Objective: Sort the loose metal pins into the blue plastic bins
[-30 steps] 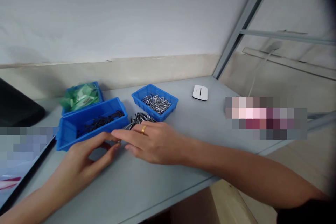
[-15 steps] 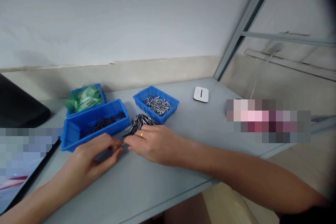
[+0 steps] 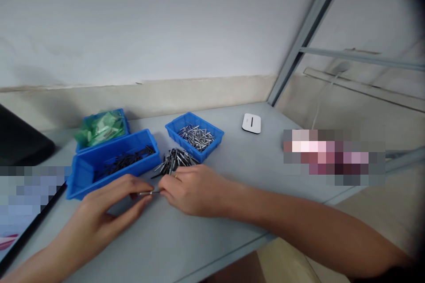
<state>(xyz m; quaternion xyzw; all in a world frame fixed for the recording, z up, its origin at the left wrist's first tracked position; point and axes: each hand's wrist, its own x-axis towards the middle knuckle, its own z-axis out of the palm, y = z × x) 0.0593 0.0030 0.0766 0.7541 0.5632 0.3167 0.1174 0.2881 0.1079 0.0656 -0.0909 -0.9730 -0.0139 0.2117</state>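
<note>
Over the grey table, my left hand (image 3: 113, 205) pinches a thin metal pin (image 3: 146, 193) between thumb and fingers. The pin's right end meets the fingertips of my right hand (image 3: 191, 189), which are pressed together and wear a gold ring. Just behind my right hand lies a loose pile of dark and silvery pins (image 3: 174, 160). A long blue bin (image 3: 79, 177) with dark pins stands behind my left hand. Another blue bin (image 3: 217, 139), behind the pile, holds shiny silver pins.
Green plastic packets (image 3: 104, 128) fill a third blue bin at the back left. A white square device (image 3: 251, 124) lies towards the back right. A metal frame post (image 3: 288, 68) rises at the table's right corner. A dark object (image 3: 23, 141) stands far left.
My hands have shifted slightly down in the view, and more of the pin shows between them. The whole view has moved a little.
</note>
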